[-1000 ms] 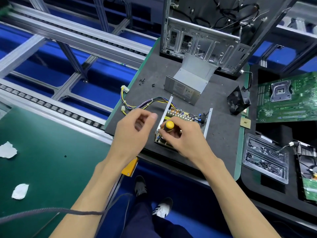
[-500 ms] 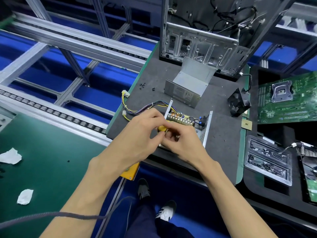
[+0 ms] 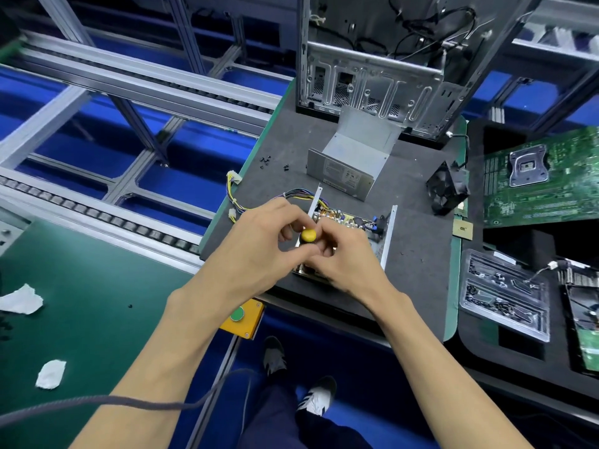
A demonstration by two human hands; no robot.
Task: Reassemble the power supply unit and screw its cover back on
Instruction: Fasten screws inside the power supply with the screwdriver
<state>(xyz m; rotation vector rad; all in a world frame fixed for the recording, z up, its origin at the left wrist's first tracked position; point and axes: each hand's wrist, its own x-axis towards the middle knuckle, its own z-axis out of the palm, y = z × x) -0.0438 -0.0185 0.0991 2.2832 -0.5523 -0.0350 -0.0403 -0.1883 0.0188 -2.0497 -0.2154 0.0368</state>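
Over the open power supply [image 3: 353,228], left hand [image 3: 259,251] and right hand [image 3: 343,257] both pinching the yellow-capped screwdriver [image 3: 308,235]

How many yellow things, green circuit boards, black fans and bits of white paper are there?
Yellow things: 2, the screwdriver top and the button box
Green circuit boards: 2, the big board and a smaller board at the right edge
Black fans: 1, the fan
White paper scraps: 2, one scrap and another scrap
Total: 7
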